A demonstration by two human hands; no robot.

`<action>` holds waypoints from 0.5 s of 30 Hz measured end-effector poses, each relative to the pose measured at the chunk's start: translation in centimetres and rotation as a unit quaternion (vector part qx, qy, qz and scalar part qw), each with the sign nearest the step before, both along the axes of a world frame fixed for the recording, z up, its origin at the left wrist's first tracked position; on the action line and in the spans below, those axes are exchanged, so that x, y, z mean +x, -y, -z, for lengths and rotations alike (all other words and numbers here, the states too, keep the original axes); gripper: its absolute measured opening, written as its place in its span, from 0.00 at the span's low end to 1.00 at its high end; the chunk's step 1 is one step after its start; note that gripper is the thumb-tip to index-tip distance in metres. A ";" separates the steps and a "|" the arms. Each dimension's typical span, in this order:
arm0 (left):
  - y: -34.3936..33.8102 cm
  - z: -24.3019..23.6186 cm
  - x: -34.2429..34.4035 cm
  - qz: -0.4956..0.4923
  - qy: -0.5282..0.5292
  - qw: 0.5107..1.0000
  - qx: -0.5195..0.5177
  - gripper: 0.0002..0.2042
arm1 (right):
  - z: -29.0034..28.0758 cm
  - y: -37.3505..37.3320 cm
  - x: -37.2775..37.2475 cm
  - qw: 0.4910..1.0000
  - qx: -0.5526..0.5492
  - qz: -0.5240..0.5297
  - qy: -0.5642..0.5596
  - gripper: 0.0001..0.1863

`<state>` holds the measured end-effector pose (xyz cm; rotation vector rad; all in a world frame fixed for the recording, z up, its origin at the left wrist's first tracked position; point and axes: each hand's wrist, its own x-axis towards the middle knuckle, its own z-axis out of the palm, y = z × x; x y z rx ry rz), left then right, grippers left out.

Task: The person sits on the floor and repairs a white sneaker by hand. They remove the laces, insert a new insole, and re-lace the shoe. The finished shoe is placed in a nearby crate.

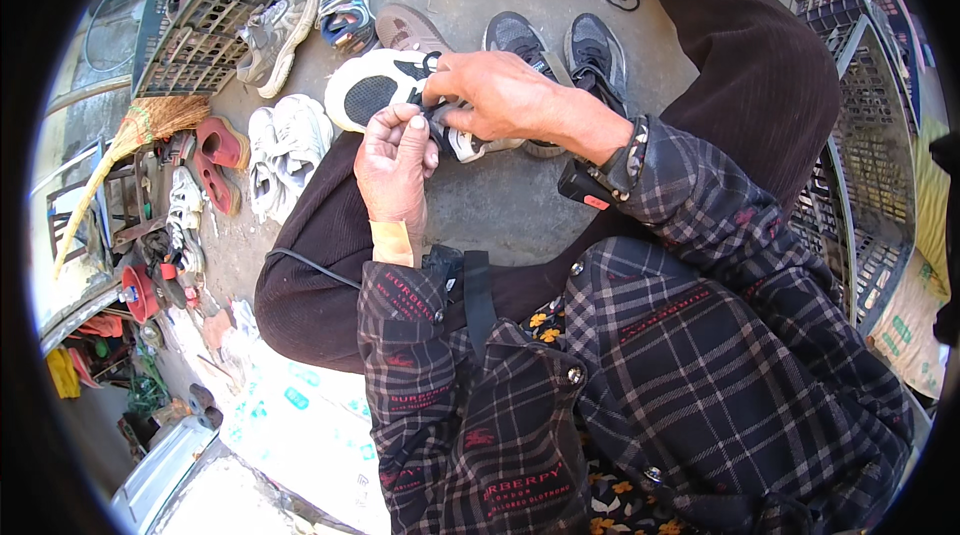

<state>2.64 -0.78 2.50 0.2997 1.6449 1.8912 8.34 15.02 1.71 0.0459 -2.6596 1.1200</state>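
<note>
Steady the white shoe (pixel 366 100) just beyond the left trouser leg (pixel 310 255), mesh toe pointing left. With the left grip (pixel 395 170) pinched closed beside the dark upper, on what impossible to tell, work gently, fingertips only. With the right grip (pixel 500 90) curled onto that upper, hold firm, clear of the grey shoes (pixel 595 43) beyond.

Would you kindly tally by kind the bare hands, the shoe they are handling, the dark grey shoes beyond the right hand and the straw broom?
Left hand and right hand: 2
White-and-black shoe: 1
Dark grey shoes: 2
Straw broom: 1
Total: 6
</note>
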 end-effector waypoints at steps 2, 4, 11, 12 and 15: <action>0.1 -0.7 0.2 0.013 0.002 1.000 -0.006 0.07 | -0.3 0.4 0.2 1.000 0.019 0.007 0.007 0.10; 0.4 -1.4 0.3 0.030 0.010 0.999 -0.012 0.07 | -0.5 0.7 0.1 0.999 0.047 0.013 -0.005 0.09; 4.4 -3.9 -0.2 -0.067 0.007 0.998 0.010 0.05 | 0.9 -1.9 -0.1 0.860 -0.476 0.160 0.095 0.10; 5.1 -4.2 -0.3 -0.096 0.014 0.995 0.005 0.06 | 1.3 -1.9 -0.1 0.788 -0.588 0.168 0.071 0.11; 7.7 -4.8 -1.4 -0.145 0.004 0.987 0.067 0.06 | 2.5 -2.8 -0.1 0.690 -0.689 0.211 0.065 0.09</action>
